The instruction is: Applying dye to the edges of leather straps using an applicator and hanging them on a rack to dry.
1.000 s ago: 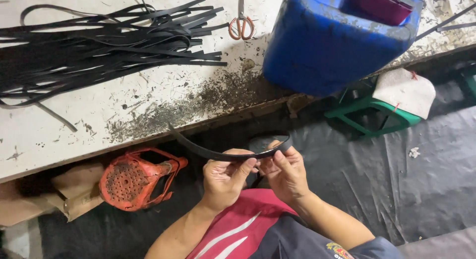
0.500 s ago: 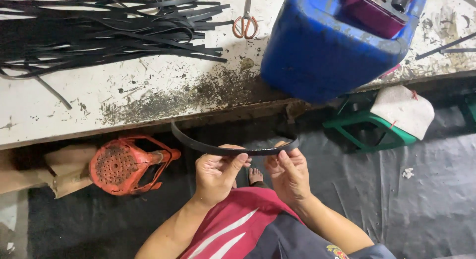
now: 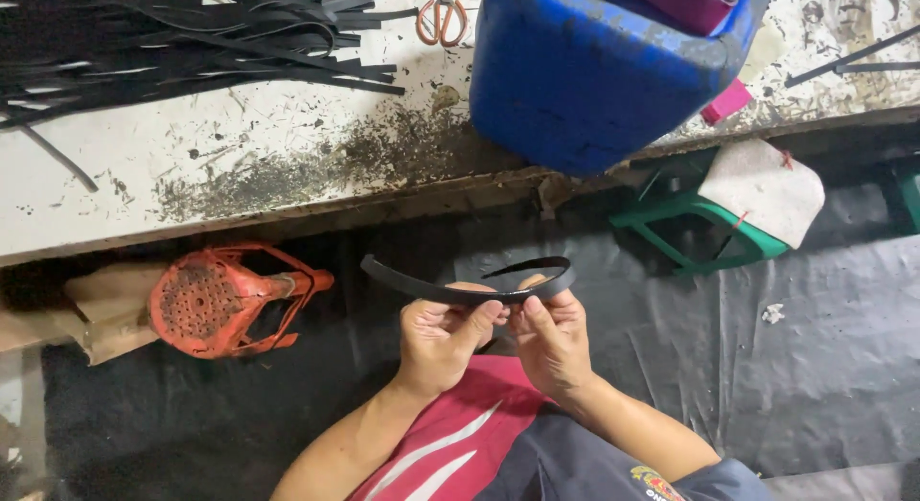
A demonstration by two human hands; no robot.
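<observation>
A scuffed white bench (image 3: 240,185) runs across the top of my view, carrying a heap of black strips (image 3: 172,41), orange-handled scissors (image 3: 442,18) and a big blue jug (image 3: 604,69), with black sheeting (image 3: 815,367) on the floor below. Down in front of the bench edge, my left hand (image 3: 441,343) and right hand (image 3: 554,340) each have their grip pinched closed on one black strip (image 3: 460,288), which is bent back into a loop on its right end. I judge the springy loop could flick open if either pinch loosens, and the strip would drop onto the dark sheeting near the red wire cage (image 3: 216,300), where it would be hard to spot.
</observation>
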